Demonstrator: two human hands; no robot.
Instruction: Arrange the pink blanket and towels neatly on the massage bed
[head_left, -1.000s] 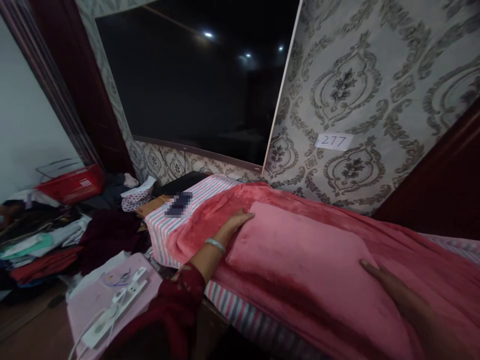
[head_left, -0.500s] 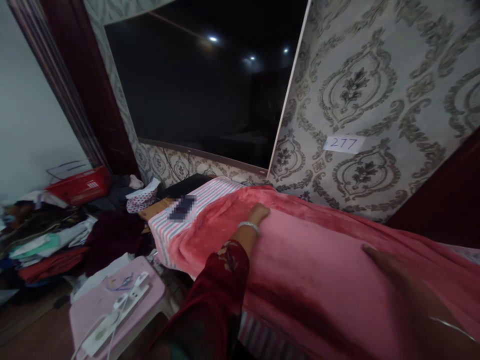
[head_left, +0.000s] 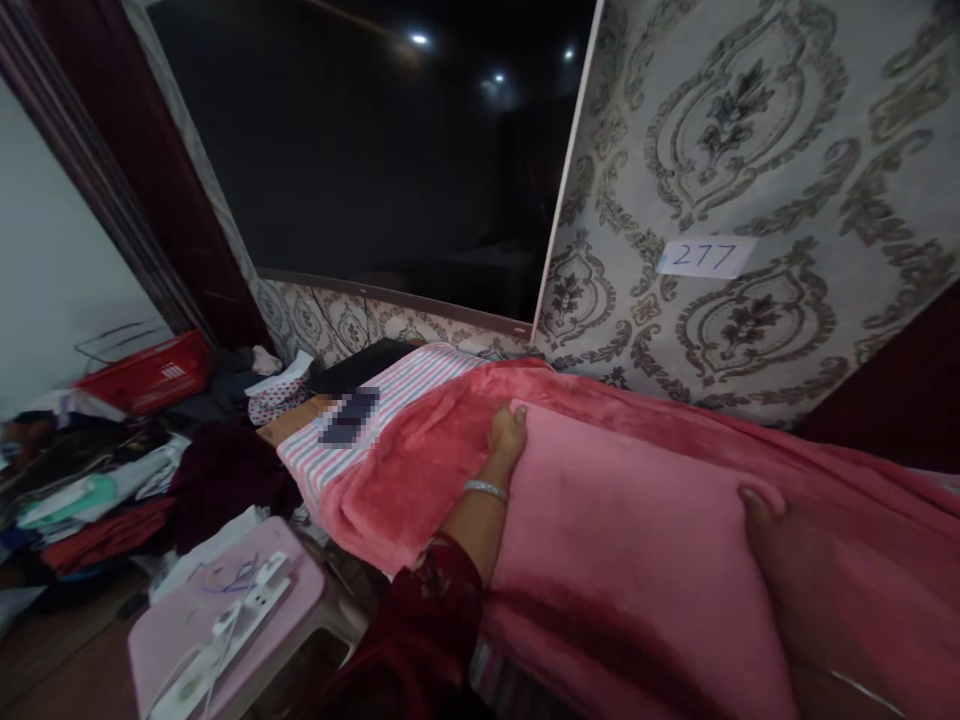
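See in the head view a folded pink blanket (head_left: pixel 630 520) at lower centre and right of the frame, laid flat over red plush cloth (head_left: pixel 427 490); one piece with that cloth or separate, cannot tell. Looks soft, thick and limp, probably light for so broad a spread but bulky, not fragile, and apt to sag in the middle or slither over the plush if lifted by one edge alone. Held at the upper left corner, just below frame centre, by the left hand (head_left: pixel 510 435), curled narrow around the cloth. Touched at the upper right corner, lower right of the frame, by the right hand (head_left: pixel 791 565), with thumb against a small roll of cloth and fingers hidden; cannot tell how tightly closed. Best grasped at both upper corners, deep enough to catch every layer of the fold, with even tension to keep the edge straight. Better kept from trailing toward the pink stool (head_left: pixel 165 615) at lower left.
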